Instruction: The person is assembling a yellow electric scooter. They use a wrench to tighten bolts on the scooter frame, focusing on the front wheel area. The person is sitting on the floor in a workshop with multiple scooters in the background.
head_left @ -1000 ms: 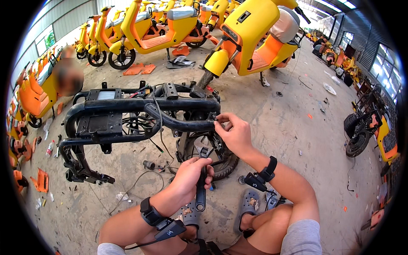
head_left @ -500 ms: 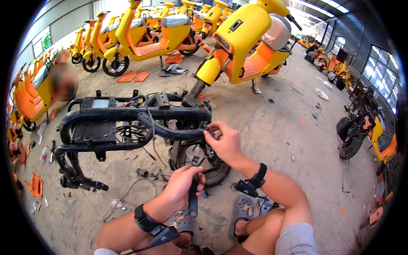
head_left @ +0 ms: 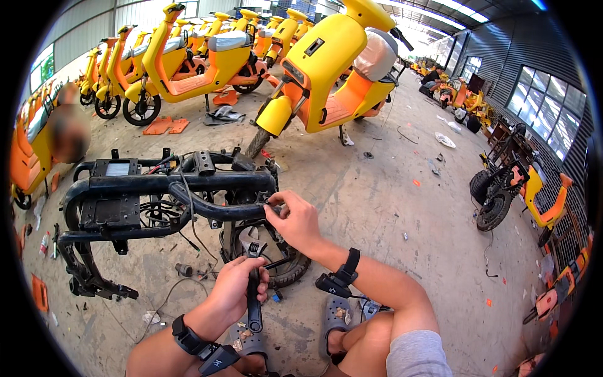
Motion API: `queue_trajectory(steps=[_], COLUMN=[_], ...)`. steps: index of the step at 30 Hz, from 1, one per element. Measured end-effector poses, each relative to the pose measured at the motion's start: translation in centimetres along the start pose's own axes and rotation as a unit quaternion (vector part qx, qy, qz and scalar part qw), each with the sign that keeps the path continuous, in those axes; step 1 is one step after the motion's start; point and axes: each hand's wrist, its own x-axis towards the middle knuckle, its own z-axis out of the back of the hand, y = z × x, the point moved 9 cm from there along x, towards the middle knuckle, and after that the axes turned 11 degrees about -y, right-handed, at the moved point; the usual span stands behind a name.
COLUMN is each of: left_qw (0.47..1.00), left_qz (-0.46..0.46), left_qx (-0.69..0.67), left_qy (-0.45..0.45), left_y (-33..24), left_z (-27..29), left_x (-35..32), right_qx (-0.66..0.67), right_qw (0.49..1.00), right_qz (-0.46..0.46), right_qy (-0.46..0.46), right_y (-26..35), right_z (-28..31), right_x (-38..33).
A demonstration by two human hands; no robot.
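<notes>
A black scooter frame (head_left: 151, 183) lies before me, its tubes running left to right and a wheel (head_left: 286, 271) under its right end. My left hand (head_left: 237, 286) is wrapped round the handle of an adjustable wrench (head_left: 254, 301), whose jaws point up and away, just below the frame. My right hand (head_left: 294, 220) pinches with thumb and forefinger at the right end of the lower tube, touching it. Whatever small part sits between those fingertips is too small to make out.
Yellow and orange scooters (head_left: 326, 63) stand across the back. A partly stripped scooter (head_left: 502, 198) is at the right. Orange panels (head_left: 166, 125) and a loose cable (head_left: 173, 288) lie on the concrete floor. A person (head_left: 432, 78) crouches far off at the right.
The view has turned right, so the whole scene sits further left. My right hand stays at the tube end. The wrench in my left hand shows more of its jaws.
</notes>
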Motion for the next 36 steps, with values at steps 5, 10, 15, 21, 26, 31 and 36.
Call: queue_trajectory(steps=[5, 10, 15, 21, 26, 31, 36], left_qw=[1.000, 1.000, 1.000, 1.000, 1.000, 1.000, 1.000], left_qz=[0.000, 0.000, 0.001, 0.002, 0.007, 0.004, 0.005], left_qx=[0.001, 0.001, 0.001, 0.005, 0.004, 0.006, 0.004], left_qy=[-0.001, 0.001, 0.003, 0.000, -0.002, -0.002, -0.003], left_y=[0.02, 0.11, 0.04, 0.04, 0.08, 0.08, 0.02], left_z=[0.11, 0.16, -0.04, -0.10, -0.11, -0.05, -0.10], left_x=[0.02, 0.20, -0.01, -0.13, -0.05, -0.05, -0.18], right_qx=[-0.007, -0.007, 0.003, 0.001, -0.011, 0.015, 0.012], right_qw=[1.000, 1.000, 1.000, 1.000, 1.000, 1.000, 1.000], right_qz=[-0.004, -0.006, -0.006, 0.007, -0.001, 0.007, 0.013], right_qy=[-0.001, 0.001, 0.002, -0.005, 0.004, -0.007, -0.008], right_y=[0.03, 0.02, 0.19, -0.04, -0.24, 0.44, 0.40], right_z=[-0.01, 0.03, 0.27, 0.14, 0.12, 0.32, 0.21], right_x=[-0.02, -0.04, 0.01, -0.05, 0.00, -0.03, -0.02])
